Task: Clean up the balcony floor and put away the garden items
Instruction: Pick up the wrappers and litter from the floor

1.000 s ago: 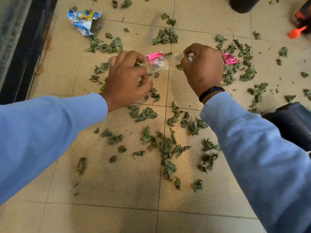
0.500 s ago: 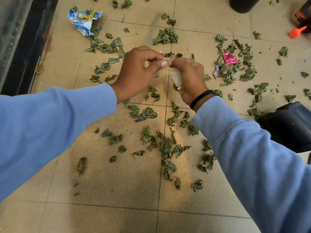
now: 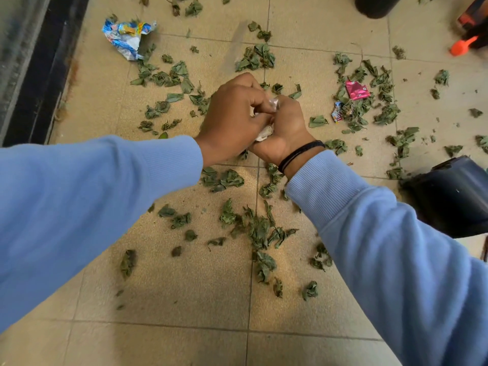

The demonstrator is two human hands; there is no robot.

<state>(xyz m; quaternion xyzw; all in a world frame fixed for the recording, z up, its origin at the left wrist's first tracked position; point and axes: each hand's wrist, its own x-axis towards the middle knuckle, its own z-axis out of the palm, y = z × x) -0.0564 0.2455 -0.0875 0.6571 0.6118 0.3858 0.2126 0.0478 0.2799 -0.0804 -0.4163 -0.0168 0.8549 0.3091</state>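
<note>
Both hands meet above the tan tiled floor [image 3: 184, 299]. My left hand [image 3: 232, 117] and my right hand [image 3: 286, 130] are pressed together, both shut on a crumpled clear plastic wrapper [image 3: 265, 133] that shows only as small bits between the fingers. Dried green leaves [image 3: 258, 231] lie scattered over the tiles all around. A blue crumpled snack wrapper [image 3: 125, 38] lies far left. A pink wrapper [image 3: 357, 89] and a small printed wrapper [image 3: 337, 114] lie among leaves to the right.
A dark bin or pot [image 3: 454, 196] sits at the right edge. Another dark round pot [image 3: 377, 5] stands at the top. An orange tool handle [image 3: 462, 46] pokes in at top right. A dark door track [image 3: 39, 70] runs along the left.
My hands came together from apart, bunching the stretched wrapper with its pink part into a tight wad between them. The small printed wrapper, earlier hidden by my right hand, shows on the floor.
</note>
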